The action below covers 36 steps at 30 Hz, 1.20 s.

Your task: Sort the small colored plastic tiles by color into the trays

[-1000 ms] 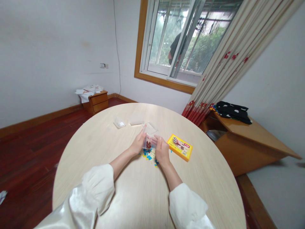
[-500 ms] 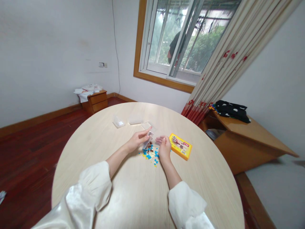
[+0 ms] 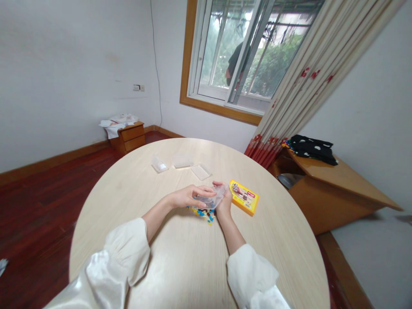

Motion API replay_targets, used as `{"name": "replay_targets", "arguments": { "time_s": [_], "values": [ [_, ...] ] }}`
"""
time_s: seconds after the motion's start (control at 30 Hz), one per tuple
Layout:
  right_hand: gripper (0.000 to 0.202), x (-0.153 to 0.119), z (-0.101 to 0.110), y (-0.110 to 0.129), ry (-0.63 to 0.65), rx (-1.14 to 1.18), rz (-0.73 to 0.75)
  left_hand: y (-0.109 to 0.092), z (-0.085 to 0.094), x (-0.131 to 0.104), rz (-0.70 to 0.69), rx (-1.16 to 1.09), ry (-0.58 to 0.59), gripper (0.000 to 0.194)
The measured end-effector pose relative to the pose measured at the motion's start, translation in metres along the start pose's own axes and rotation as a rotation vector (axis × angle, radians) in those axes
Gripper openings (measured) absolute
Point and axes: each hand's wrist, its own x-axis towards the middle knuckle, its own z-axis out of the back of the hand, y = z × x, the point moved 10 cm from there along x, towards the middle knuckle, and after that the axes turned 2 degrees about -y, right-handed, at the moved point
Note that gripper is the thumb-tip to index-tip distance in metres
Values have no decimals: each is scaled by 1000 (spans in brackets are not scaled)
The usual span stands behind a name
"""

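Observation:
A clear plastic box point(image 3: 210, 201) is tilted between my two hands, just above the table. My left hand point(image 3: 186, 197) grips its left side, with the fingers stretched across the upper face and the thumb lower down. Around the right end of the box, the fingers of my right hand point(image 3: 225, 205) are closed. Small building blocks point(image 3: 207, 215) in blue, brown, yellow and cream lie in a loose pile under the box, partly hidden by it and my left hand.
Clear plastic trays or lids point(image 3: 201, 171) lie beyond my hands on the round table point(image 3: 167, 266). A yellow box point(image 3: 243, 197) with a printed picture rests right of my right hand. Dark clothing point(image 3: 313, 150) sits on a wooden cabinet point(image 3: 334, 193) at the right.
The clear box has turned from upright in my left hand to a flatter tilt, and its right end is now in my right hand. My left hand moved slightly down and right.

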Motion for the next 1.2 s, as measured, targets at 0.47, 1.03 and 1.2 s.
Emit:
{"name": "replay_targets", "arguments": {
  "time_s": [0.47, 1.03, 1.2],
  "values": [
    [41, 0, 7, 25, -52, -101, -7, 49, 109, -34, -24, -555, -887, 62],
    [50, 11, 23, 54, 64, -1086, 240, 46, 134, -58, 412, 1056, -928, 23],
    [74, 23, 59, 23, 137, -1232, -63, 40, 132, -65, 469, 1119, -1014, 45]
  ]
}}
